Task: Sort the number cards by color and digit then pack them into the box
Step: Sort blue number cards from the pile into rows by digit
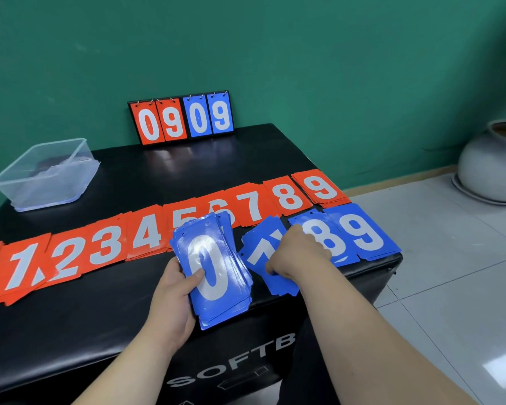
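My left hand (174, 290) grips a thick stack of blue cards (214, 273) with a white 0 on top, held above the front of the black table (173, 171). My right hand (297, 251) pinches blue 7 cards (265, 252) lying on the table beside blue 8 (330, 244) and blue 9 (362, 232) piles. Red piles run in a row from 1 (24, 267) through 4 (146, 235) to 9 (320, 187); the red 5 and 6 are partly hidden behind the held stack. The clear plastic box (46, 173) stands at the back left.
A small flip scoreboard (181, 118) reading 0 9 0 9 stands at the table's back edge against the green wall. A grey ceramic pot (494, 165) sits on the tiled floor to the right. The table's right edge drops just past the blue 9 pile.
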